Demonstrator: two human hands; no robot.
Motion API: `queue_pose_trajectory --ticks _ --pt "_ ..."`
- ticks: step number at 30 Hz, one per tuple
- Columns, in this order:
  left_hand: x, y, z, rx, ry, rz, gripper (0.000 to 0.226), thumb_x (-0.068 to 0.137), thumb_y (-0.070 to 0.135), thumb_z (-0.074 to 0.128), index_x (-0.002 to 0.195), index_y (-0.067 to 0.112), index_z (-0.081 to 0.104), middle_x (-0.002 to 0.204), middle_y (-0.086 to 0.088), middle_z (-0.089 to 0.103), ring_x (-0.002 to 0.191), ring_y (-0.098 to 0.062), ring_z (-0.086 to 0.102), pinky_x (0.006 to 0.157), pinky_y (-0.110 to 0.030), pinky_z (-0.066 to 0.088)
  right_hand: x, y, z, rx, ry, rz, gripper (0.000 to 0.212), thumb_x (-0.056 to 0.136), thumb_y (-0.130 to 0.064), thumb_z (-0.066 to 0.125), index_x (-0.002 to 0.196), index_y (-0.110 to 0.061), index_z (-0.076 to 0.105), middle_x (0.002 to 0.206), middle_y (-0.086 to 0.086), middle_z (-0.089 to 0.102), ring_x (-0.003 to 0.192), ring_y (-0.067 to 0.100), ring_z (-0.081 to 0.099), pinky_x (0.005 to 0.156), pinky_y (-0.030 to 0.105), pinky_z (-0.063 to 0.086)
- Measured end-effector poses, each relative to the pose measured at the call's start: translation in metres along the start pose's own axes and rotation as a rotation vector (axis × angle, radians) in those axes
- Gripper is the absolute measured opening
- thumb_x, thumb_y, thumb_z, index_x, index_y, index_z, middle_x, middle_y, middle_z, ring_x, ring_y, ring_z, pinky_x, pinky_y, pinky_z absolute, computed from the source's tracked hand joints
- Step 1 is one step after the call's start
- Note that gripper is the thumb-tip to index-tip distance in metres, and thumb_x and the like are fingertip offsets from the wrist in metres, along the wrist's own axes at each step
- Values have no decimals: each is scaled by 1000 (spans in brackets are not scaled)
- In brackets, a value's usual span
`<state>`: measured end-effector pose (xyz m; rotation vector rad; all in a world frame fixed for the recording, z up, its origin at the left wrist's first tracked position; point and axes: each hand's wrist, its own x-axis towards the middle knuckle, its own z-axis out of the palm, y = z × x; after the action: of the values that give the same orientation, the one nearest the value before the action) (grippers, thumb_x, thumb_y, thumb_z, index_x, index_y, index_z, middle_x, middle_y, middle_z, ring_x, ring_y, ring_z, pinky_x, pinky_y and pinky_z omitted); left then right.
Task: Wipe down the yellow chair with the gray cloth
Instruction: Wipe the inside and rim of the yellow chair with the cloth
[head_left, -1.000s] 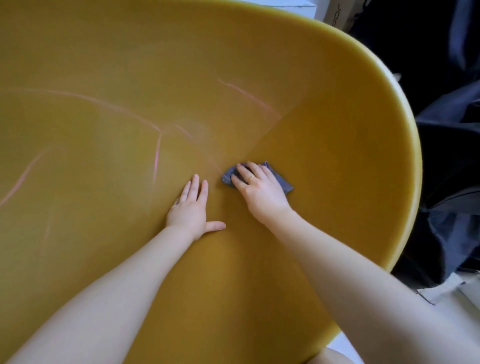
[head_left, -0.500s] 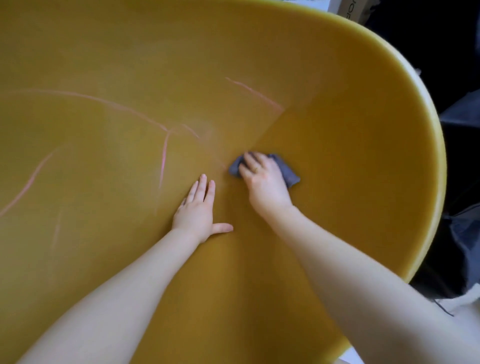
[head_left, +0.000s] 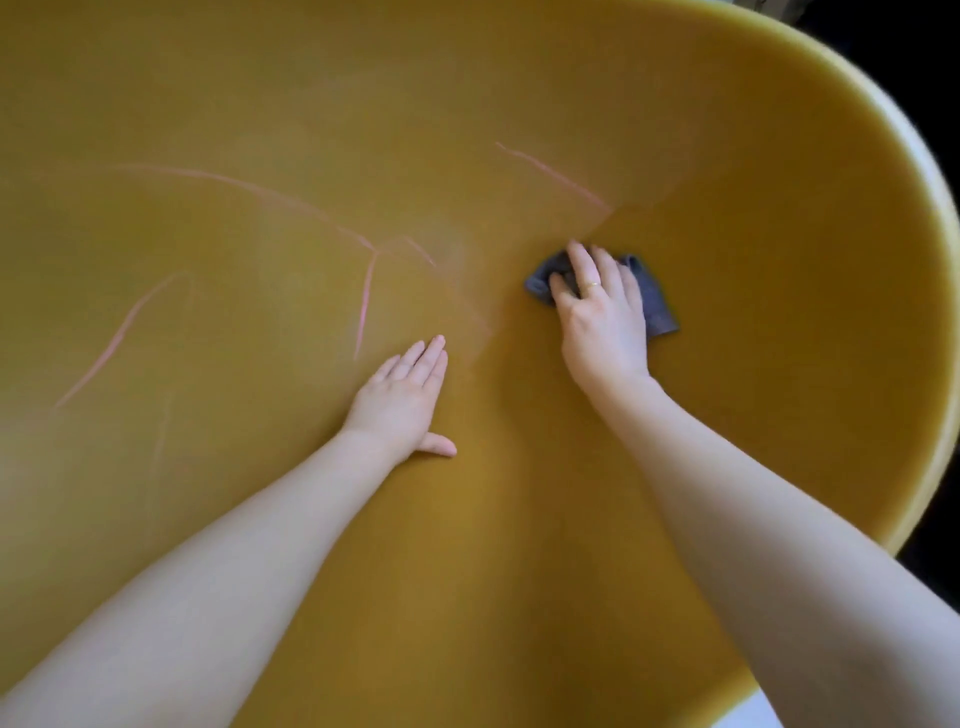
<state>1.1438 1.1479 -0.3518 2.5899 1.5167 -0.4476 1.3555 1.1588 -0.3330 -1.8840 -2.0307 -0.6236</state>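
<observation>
The yellow chair (head_left: 260, 93) fills nearly the whole view, its curved shell marked with several pink streaks. A small gray cloth (head_left: 655, 301) lies crumpled on the shell right of centre. My right hand (head_left: 602, 317) presses down on it with its fingers curled over the folds; a ring shows on one finger. My left hand (head_left: 402, 397) lies flat on the chair surface to the left of the cloth, fingers straight and together, thumb spread out, holding nothing.
The chair's rounded rim (head_left: 930, 218) curves down the right side. Beyond it lies a dark area, and a pale patch of floor (head_left: 748, 714) shows at the bottom right. A long pink streak (head_left: 119, 338) crosses the shell at left.
My right hand has slid the cloth up and to the right along the shell. My left hand has stayed flat on the surface. The view has moved closer in.
</observation>
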Motion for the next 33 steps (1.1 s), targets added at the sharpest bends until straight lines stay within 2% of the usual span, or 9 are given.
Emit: queue_pose_trajectory --ticks 4,7,13,16,20,22,27,30,33 --pt "5 -2 4 -45 24 -127 129 64 72 61 148 2 -9 155 -10 -20 146 -19 -8 117 -32 -2 -15 -46 17 160 -29 56 34 77 -14 37 84 -2 68 103 21 62 92 38 56 84 40 30" --pt "6 -4 4 -101 35 -122 130 62 68 67 148 3 -8 156 -9 -20 146 -18 -7 117 -31 -1 -37 -85 24 201 -212 -81 40 72 -19 36 86 -7 72 94 12 65 87 34 61 85 37 42" --pt "5 -4 4 -77 40 -120 130 64 72 61 148 5 -11 155 -8 -22 145 -17 -10 116 -31 -6 -6 -32 9 -116 -134 -389 29 80 -19 41 84 -13 70 84 5 64 79 27 58 75 35 33" --pt "6 -5 3 -93 28 -107 130 64 73 61 148 5 -12 155 -8 -23 145 -18 -11 117 -32 -3 26 7 -5 -238 -60 -181 32 82 -18 39 95 -12 68 97 10 63 93 30 43 80 40 27" --pt "6 -7 5 -117 43 -100 131 63 73 61 148 5 -12 155 -7 -23 145 -18 -10 117 -30 0 26 -10 -10 -114 -217 45 53 84 -10 27 134 -8 45 137 15 41 120 33 30 88 44 22" --pt "6 -6 4 -109 58 -99 131 62 72 62 148 5 -10 155 -8 -21 146 -18 -7 117 -30 1 7 -40 0 -52 -300 36 50 89 -11 31 139 -13 38 144 10 34 125 33 31 90 42 28" --pt "4 -3 -2 -109 34 -124 132 61 69 66 148 4 -8 156 -8 -19 146 -18 -5 117 -30 2 -27 -75 6 -97 -428 -190 44 76 -21 40 110 -22 68 111 0 65 96 26 60 73 30 47" --pt "1 0 -9 -103 -12 -129 131 63 68 68 148 2 -7 156 -10 -18 146 -20 -4 118 -31 3 -11 -46 -9 -247 -381 -303 47 78 -21 32 105 -27 70 110 -4 66 93 21 60 73 29 41" --pt "3 3 -23 -67 -44 -127 122 69 64 66 148 0 0 157 -13 -6 145 -24 8 117 -31 6 20 3 -29 -421 -286 -247 46 83 -19 31 109 -23 68 119 0 63 107 25 49 84 32 37"
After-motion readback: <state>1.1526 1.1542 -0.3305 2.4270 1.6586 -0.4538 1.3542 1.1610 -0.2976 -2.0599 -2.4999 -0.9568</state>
